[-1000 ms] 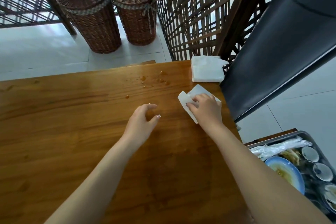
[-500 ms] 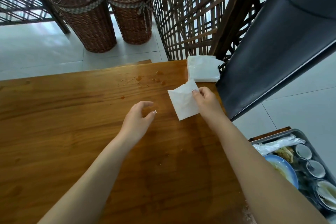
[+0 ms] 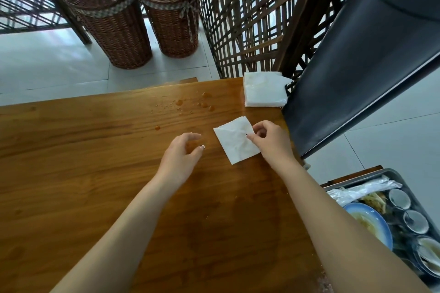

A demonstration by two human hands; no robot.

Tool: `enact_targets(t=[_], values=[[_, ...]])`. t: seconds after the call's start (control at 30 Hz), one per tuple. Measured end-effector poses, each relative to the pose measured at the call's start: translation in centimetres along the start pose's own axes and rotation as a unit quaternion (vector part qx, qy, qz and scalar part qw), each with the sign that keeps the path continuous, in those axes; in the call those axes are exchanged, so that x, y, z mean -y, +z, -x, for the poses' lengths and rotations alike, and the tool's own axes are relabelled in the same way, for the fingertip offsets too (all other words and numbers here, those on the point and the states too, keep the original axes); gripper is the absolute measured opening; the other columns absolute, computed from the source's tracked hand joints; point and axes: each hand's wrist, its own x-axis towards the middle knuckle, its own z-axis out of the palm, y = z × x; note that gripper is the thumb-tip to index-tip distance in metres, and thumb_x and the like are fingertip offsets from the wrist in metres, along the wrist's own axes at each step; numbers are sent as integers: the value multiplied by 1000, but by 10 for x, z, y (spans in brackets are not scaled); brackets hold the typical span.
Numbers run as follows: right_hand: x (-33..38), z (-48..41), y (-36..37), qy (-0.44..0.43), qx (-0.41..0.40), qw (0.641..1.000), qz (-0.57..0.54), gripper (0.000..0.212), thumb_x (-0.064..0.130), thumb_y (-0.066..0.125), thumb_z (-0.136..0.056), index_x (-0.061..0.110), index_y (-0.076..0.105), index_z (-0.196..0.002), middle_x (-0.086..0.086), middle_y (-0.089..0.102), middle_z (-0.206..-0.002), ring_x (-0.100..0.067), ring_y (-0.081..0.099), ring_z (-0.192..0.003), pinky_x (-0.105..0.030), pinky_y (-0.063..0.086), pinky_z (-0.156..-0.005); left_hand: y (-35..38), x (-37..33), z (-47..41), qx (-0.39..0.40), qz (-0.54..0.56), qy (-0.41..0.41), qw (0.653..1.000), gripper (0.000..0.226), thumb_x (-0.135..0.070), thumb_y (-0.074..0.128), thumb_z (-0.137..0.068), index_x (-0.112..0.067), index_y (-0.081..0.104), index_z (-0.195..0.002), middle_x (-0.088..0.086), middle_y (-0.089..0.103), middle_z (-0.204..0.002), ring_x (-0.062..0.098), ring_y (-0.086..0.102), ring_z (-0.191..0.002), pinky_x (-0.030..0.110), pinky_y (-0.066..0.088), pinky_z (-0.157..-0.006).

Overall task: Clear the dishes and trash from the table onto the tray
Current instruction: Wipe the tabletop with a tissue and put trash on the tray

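Right hand (image 3: pixel 269 143): thumb and fingertips pinching the near edge of one loose white napkin (image 3: pixel 234 143); grasp light, at a single edge only. Left hand (image 3: pixel 183 157): hovering just beside the napkin over the counter (image 3: pixel 95 173); fingers loosely curled, holding nothing.

Location of item: napkin at the far right part of the counter, well apart from the tray (image 3: pixel 371 174), which sits low at my right beyond the counter's edge; I cannot tell whether the napkin's lower corner rests on the wood or hangs clear.

Risks, as I judge them:
- napkin slipping out of so slight a pinch on the way across; thin paper, one edge held;
- paper tearing if it is dragged through the droplets (image 3: pixel 204 102) and goes wet;
- droplets being smeared wider rather than lifted, if the napkin is used to wipe;
- sleeve-less forearm brushing the crowded tray on the drop; little bare room shows there.

Count:
- loose napkin: one;
- napkin stack (image 3: pixel 264 90), at the counter's far corner: one;
- droplets: a scatter, too small to count surely;
- tray: one; on it, blue plate (image 3: pixel 381 223): one; small round dishes (image 3: pixel 400 198): three that I can make out, perhaps more out of frame; crumpled plastic wrap (image 3: pixel 362 190): one;
- wicker baskets (image 3: pixel 114 21) on the floor: two.
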Motion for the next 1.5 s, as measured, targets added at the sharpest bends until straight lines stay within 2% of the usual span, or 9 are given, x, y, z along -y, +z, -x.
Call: enact_targets(t=[0.17,0.33,0.6,0.73,0.97,1.13,1.27,1.37,1.5], values=[[-1,4,1,-24,-24,999,7,32,33,65,-89,15,59,-115,4,54,-99,-11,54,-88,-14,44,-66,4,-1,0,3,-3,8,1000,32,-23,55,-96,-23,53,-128,-3,51,-134,7,41,-107,26,40,-95],[1,5,8,-70,-37,995,55,36,35,66,-88,16,63,-118,2,48,-111,-15,49,-105,-25,50,-85,7,-1,1,-2,-9,13,1000,31,-22,55,-96,-21,54,-127,-3,53,-130,7,42,-101,22,38,-85],[15,9,19,-98,53,985,134,54,40,60,-90,21,48,-139,1,45,-144,-20,32,-132,-31,29,-106,10,3,3,6,-12,10,1000,29,-22,55,-96,-20,56,-125,-2,53,-129,8,44,-105,22,39,-88],[18,15,26,-105,48,971,210,41,41,54,-94,27,56,-132,4,44,-144,-21,31,-131,-33,28,-102,11,4,4,7,-9,8,1000,28,-23,55,-96,-22,56,-124,-4,53,-125,7,43,-101,21,37,-84],[23,16,34,-113,17,978,177,27,26,53,-97,14,70,-115,-2,62,-119,-22,44,-112,-32,36,-89,7,8,10,10,9,16,1000,26,-22,55,-96,-21,58,-122,-5,53,-123,7,43,-99,21,36,-82],[36,32,26,12,15,997,-69,26,25,67,-88,8,72,-108,-2,67,-106,-17,57,-101,-21,42,-77,1,13,22,6,28,5,1000,26,-23,55,-96,-21,58,-121,-7,52,-126,8,45,-101,21,35,-83],[49,57,11,171,57,926,-332,15,23,75,-81,15,70,-93,0,68,-102,-17,62,-97,-24,52,-76,-7,15,37,-1,47,-8,999,23,-23,56,-95,-21,60,-118,9,57,-123,26,52,-112,27,40,-82],[55,77,1,177,64,914,-359,10,21,75,-80,17,69,-86,0,68,-95,-15,63,-92,-21,51,-68,-14,12,56,-11,50,-15,999,22,-23,56,-95,-22,60,-117,14,56,-124,29,50,-117,32,42,-90],[57,106,-9,169,57,914,-364,11,22,75,-80,16,69,-86,-2,68,-97,-18,63,-93,-25,54,-73,-14,5,88,-23,53,-14,998,20,-22,55,-96,-24,59,-116,12,57,-124,29,49,-118,30,41,-89]])
